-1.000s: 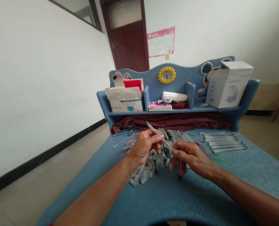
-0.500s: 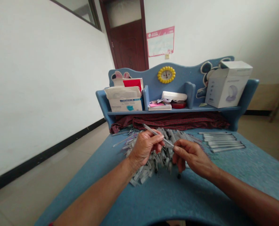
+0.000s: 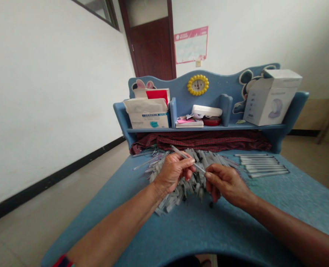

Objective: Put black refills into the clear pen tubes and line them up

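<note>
My left hand [image 3: 173, 173] is closed around a thin grey pen barrel [image 3: 179, 152] that slants up to the left. My right hand [image 3: 225, 183] pinches the barrel's lower right end with thumb and forefinger. Both hands hover over a heap of grey pen parts [image 3: 190, 177] lying on the blue desk [image 3: 198, 230]. A small dark piece [image 3: 210, 204] sticks out below my right hand's fingers; I cannot make out what it is.
A row of assembled grey pens [image 3: 261, 165] lies at the right. A red checked cloth [image 3: 206, 141] runs under the blue shelf [image 3: 209, 128], which holds a mask box [image 3: 149, 118], papers [image 3: 189, 122], a yellow clock [image 3: 198, 84] and a white carton [image 3: 272, 97].
Both hands stay on the pen barrel. They have drawn slightly closer together along it. The view has shifted a little.
</note>
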`<state>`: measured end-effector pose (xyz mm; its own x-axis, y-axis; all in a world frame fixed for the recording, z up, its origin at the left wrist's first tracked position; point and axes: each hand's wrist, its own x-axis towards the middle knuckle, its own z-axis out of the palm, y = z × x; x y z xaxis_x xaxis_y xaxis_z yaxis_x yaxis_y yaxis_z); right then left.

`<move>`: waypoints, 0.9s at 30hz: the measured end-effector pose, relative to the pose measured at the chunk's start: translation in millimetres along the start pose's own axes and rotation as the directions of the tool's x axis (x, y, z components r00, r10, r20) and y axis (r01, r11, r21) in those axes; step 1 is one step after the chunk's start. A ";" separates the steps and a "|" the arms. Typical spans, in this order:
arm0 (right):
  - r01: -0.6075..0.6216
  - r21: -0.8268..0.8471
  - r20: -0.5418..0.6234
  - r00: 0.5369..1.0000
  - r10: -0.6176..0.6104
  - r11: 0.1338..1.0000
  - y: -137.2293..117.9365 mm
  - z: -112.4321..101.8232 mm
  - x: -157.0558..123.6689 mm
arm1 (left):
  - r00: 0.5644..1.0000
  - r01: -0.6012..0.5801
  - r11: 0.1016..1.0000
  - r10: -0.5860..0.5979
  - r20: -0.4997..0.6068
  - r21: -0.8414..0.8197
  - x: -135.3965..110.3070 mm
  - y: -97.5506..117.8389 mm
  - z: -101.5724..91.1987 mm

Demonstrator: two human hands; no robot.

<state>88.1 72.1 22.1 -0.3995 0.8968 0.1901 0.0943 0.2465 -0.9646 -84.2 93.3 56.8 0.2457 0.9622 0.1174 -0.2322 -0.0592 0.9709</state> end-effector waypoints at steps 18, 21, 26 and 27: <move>0.156 -0.052 0.101 0.983 -0.150 0.986 -22.2 -12.0 -1.4 | 0.995 0.094 0.986 -0.089 0.039 -0.136 -2.1 15.8 3.5; 0.228 -0.051 0.011 0.974 -0.228 0.972 -19.2 -14.4 -1.1 | 0.986 0.165 0.983 -0.162 0.041 -0.084 0.4 16.9 3.2; 0.322 -0.086 0.001 0.946 -0.323 0.943 -14.7 -12.9 -1.4 | 0.971 0.237 0.963 -0.229 0.073 -0.129 3.0 17.8 5.7; 0.326 -0.071 -0.001 0.945 -0.327 0.943 -15.0 -12.8 -1.4 | 0.968 0.246 0.959 -0.236 0.087 -0.141 2.6 18.6 6.3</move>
<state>98.9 71.8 38.6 -0.4071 0.7673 0.4955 0.0230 0.5509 -0.8343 -82.0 93.1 76.5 0.3743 0.9222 -0.0972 -0.2952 0.2179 0.9302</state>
